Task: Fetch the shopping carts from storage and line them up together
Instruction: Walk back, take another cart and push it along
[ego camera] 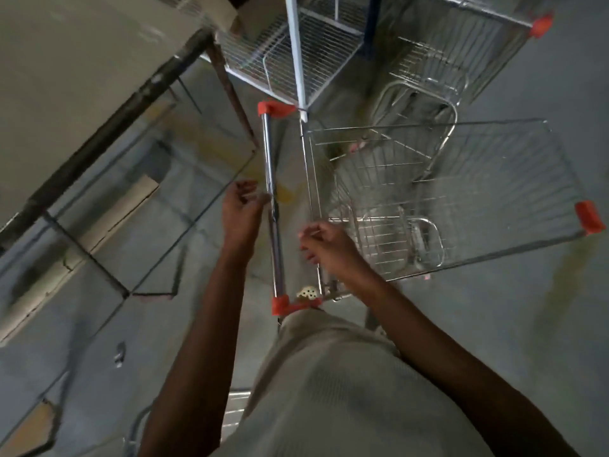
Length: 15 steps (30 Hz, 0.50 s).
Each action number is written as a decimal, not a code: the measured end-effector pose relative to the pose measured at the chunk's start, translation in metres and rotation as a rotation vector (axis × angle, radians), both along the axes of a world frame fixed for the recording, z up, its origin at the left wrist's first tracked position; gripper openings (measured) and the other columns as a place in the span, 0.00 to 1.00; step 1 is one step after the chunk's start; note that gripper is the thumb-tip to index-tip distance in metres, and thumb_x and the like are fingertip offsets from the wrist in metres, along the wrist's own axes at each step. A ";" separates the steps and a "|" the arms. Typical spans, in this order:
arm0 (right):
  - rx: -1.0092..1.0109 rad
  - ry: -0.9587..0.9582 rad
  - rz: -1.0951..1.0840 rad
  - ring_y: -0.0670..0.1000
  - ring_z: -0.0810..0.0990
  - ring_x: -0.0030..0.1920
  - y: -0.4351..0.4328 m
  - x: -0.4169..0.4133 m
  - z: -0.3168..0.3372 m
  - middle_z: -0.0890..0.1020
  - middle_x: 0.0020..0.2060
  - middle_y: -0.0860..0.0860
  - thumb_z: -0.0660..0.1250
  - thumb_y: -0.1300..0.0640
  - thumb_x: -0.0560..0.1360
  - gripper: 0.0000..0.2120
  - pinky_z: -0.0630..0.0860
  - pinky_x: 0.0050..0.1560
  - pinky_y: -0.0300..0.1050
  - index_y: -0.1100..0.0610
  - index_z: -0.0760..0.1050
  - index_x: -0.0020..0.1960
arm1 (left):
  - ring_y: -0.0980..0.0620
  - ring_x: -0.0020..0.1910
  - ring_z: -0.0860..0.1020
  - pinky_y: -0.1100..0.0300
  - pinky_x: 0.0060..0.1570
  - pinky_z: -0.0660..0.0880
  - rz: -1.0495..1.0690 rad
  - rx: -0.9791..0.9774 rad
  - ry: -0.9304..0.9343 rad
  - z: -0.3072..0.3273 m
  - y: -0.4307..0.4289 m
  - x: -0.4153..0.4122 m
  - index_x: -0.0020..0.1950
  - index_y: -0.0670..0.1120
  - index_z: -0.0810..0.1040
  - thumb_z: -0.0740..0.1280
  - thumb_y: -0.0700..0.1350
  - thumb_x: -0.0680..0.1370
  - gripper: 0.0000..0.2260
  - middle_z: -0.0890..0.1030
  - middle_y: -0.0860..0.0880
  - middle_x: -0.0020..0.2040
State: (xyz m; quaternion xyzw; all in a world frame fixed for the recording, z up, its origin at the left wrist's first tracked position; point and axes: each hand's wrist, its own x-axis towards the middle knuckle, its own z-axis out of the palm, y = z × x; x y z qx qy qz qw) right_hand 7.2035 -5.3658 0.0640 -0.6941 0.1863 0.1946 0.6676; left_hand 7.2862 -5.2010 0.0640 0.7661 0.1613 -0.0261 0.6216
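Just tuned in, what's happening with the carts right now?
A person stands at a cart, seen from above. The left hand is at its handle, the right hand over the cart's rear edge; blur hides whether either has a grip. A second cart stands ahead, beside a wire rack.

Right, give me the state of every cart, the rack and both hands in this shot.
Near shopping cart: standing, basket empty, not nested.
Its handle: not gripped.
Second cart: standing just beyond, basket empty.
Wire rack: standing, visible shelf bare.
Left hand: loosely curled beside the handle, holding nothing.
Right hand: loosely curled over the basket's rear, apparently holding nothing.
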 end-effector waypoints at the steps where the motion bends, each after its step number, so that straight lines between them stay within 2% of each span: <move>1: -0.027 0.023 -0.005 0.48 0.81 0.36 0.012 0.010 -0.004 0.84 0.43 0.51 0.71 0.56 0.79 0.04 0.79 0.45 0.48 0.50 0.77 0.51 | 0.49 0.48 0.80 0.50 0.43 0.77 -0.014 -0.044 0.054 -0.007 0.001 0.026 0.55 0.48 0.76 0.75 0.45 0.70 0.16 0.82 0.44 0.53; 3: -0.091 0.063 0.013 0.52 0.84 0.42 0.039 0.026 -0.014 0.83 0.46 0.51 0.71 0.48 0.78 0.10 0.80 0.52 0.54 0.50 0.74 0.56 | 0.48 0.47 0.81 0.44 0.44 0.79 -0.019 -0.084 0.113 -0.016 0.001 0.072 0.57 0.45 0.75 0.76 0.48 0.72 0.18 0.82 0.41 0.54; 5: -0.065 0.130 -0.031 0.56 0.85 0.45 0.060 0.038 -0.021 0.83 0.44 0.50 0.68 0.36 0.76 0.21 0.82 0.55 0.60 0.50 0.72 0.58 | 0.51 0.43 0.80 0.48 0.45 0.78 -0.046 -0.063 0.094 -0.027 -0.002 0.108 0.55 0.42 0.76 0.76 0.49 0.74 0.17 0.82 0.42 0.48; 6: 0.032 0.182 -0.094 0.56 0.84 0.43 0.068 0.042 -0.024 0.83 0.44 0.52 0.65 0.32 0.75 0.24 0.83 0.53 0.61 0.50 0.72 0.58 | 0.52 0.40 0.79 0.52 0.43 0.76 -0.067 -0.040 0.078 -0.030 -0.006 0.121 0.51 0.44 0.76 0.75 0.50 0.75 0.14 0.81 0.44 0.44; 8: 0.338 0.318 -0.222 0.55 0.81 0.37 0.078 0.048 -0.025 0.82 0.42 0.56 0.61 0.33 0.80 0.23 0.82 0.42 0.53 0.54 0.72 0.57 | 0.53 0.35 0.77 0.55 0.38 0.76 -0.113 -0.006 0.071 -0.043 -0.018 0.138 0.48 0.46 0.75 0.72 0.57 0.76 0.16 0.77 0.48 0.38; 10: 0.537 0.441 -0.314 0.51 0.74 0.29 0.082 0.050 -0.022 0.78 0.35 0.54 0.58 0.35 0.82 0.24 0.72 0.32 0.43 0.56 0.75 0.55 | 0.53 0.27 0.74 0.57 0.27 0.75 -0.168 -0.012 0.131 -0.057 -0.030 0.145 0.56 0.42 0.71 0.68 0.58 0.79 0.20 0.75 0.47 0.36; 12: 0.538 0.468 -0.378 0.46 0.66 0.24 0.087 0.053 -0.027 0.72 0.29 0.48 0.56 0.33 0.82 0.26 0.62 0.27 0.39 0.55 0.77 0.51 | 0.53 0.21 0.70 0.62 0.20 0.69 -0.196 -0.008 0.122 -0.073 -0.038 0.154 0.55 0.43 0.66 0.65 0.56 0.81 0.17 0.72 0.44 0.35; 15: 0.391 0.385 -0.484 0.44 0.63 0.22 0.092 0.061 -0.032 0.69 0.25 0.45 0.57 0.32 0.81 0.26 0.58 0.26 0.36 0.55 0.77 0.48 | 0.47 0.22 0.73 0.61 0.20 0.69 -0.229 0.077 0.121 -0.084 -0.050 0.175 0.49 0.45 0.66 0.66 0.64 0.75 0.23 0.71 0.40 0.37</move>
